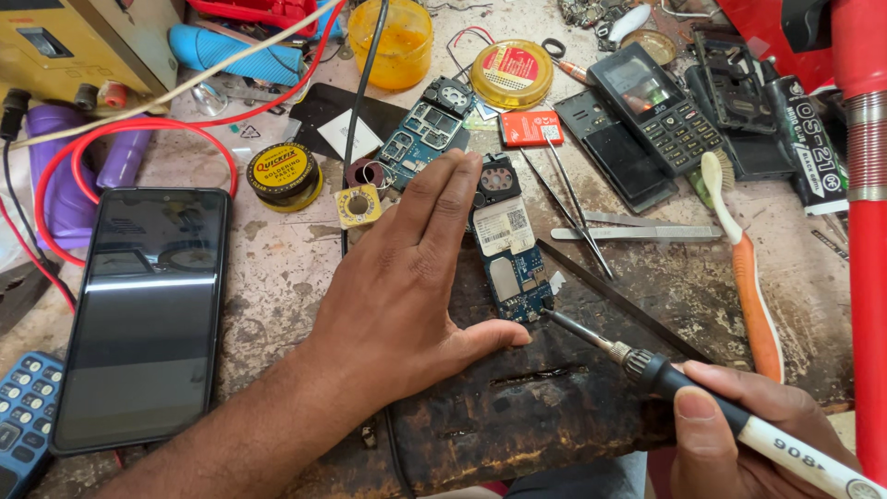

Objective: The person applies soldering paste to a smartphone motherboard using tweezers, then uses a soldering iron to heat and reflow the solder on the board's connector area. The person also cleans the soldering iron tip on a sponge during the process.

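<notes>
Blue circuit board [511,242], long and narrow, lies near the centre of the worn tabletop [277,249], on the edge of a dark scorched block [517,407]. It carries a white sticker w/ printed codes mid-board, a round black part at the far end and small metal cans near the close end. Left hand [407,277] rests flat beside it, fingers [443,199] straight and together, thumb stretched out under the board's near end (just touching or nearly so, hard to tell). Right hand [739,434] has its fingers clamped round a soldering iron [665,379], black grip, white handle; the tip sits at the board's near right corner. Tweezers [573,208] lie just right of the board, a toothbrush [744,268] further right. A second blue board [425,129] lies behind the left hand, a black smartphone [143,314] well to the left, a solder paste tin [282,174] beyond it.
</notes>
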